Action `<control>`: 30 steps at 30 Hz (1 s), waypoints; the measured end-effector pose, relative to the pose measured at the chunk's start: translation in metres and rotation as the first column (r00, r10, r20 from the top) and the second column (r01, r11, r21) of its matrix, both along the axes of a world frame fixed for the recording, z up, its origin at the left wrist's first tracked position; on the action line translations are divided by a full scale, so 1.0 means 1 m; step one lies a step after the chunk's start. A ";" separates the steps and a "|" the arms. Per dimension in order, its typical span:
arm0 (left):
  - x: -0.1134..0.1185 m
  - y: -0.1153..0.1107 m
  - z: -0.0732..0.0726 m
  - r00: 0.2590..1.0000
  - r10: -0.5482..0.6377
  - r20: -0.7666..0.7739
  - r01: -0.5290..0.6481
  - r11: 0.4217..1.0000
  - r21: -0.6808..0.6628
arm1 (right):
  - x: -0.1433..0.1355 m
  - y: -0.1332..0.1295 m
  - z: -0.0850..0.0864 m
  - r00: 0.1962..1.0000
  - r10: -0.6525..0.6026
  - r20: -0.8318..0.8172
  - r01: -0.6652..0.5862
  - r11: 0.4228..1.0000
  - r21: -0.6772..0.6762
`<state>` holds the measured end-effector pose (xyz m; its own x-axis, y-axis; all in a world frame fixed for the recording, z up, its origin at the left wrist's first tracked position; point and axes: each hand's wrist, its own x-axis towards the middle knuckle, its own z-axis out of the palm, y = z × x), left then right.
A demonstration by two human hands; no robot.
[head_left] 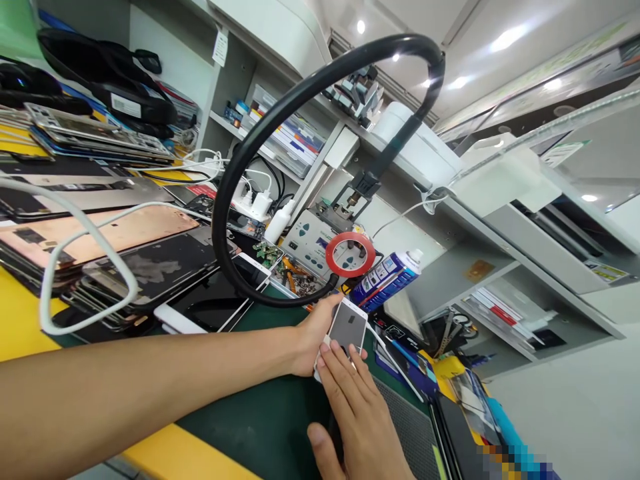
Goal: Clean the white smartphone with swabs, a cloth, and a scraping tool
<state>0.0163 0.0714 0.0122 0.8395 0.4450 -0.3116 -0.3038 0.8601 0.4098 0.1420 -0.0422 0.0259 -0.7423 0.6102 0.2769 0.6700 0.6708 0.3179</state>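
A white-framed phone with a grey face is held up at the middle of the view, over the dark green mat. My left hand reaches in from the left and is closed around the phone's edge and underside, its thumb along the upper left side. Fingertips show at the phone's right edge. My right hand lies over the phone's lower part, fingers stretched out and touching its face, thumb apart. What lies under the right palm is hidden.
Stacked phone and tablet screens with a white cable fill the left. A black hose arches overhead. Behind the phone stand red tape, a blue spray can and a grey control box. Tools lie right.
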 end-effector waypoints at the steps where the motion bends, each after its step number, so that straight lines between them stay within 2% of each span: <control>1: -0.001 0.000 0.000 1.000 -0.008 0.013 0.008 1.000 -0.002 | -0.001 -0.001 0.001 1.000 0.009 -0.002 -0.009 1.000 -0.001; 5: -0.006 -0.006 0.006 0.998 -0.050 0.041 0.050 0.998 -0.022 | -0.007 -0.009 0.008 0.997 0.023 -0.073 -0.024 1.000 -0.012; 6: -0.007 -0.007 0.009 1.000 -0.021 0.022 0.022 0.999 -0.023 | -0.009 -0.011 0.010 0.996 0.002 -0.089 -0.004 0.999 -0.032; 10: -0.007 -0.010 0.016 0.998 0.042 -0.054 -0.042 0.999 0.001 | -0.010 -0.009 0.011 0.988 0.074 -0.137 -0.083 0.995 -0.058; 13: -0.004 -0.011 0.019 0.991 0.089 -0.104 -0.084 0.995 0.057 | -0.002 -0.005 0.001 0.963 0.112 -0.246 -0.105 0.994 0.040; 16: -0.002 -0.013 0.020 0.979 0.115 -0.168 -0.098 0.990 0.106 | 0.006 -0.002 -0.008 0.950 0.147 -0.276 -0.117 0.986 0.122; 19: -0.001 -0.014 0.020 0.962 0.149 -0.229 -0.118 0.983 0.144 | 0.013 0.001 -0.009 0.935 0.194 -0.298 -0.132 0.968 0.216; 23: 0.001 -0.011 0.016 0.950 0.142 -0.279 -0.109 0.986 0.130 | 0.018 0.006 -0.006 0.919 0.253 -0.302 -0.148 0.932 0.329; 30: 0.001 -0.008 0.013 0.938 0.142 -0.315 -0.111 0.987 0.117 | 0.023 0.009 -0.007 0.915 0.276 -0.293 -0.159 0.917 0.365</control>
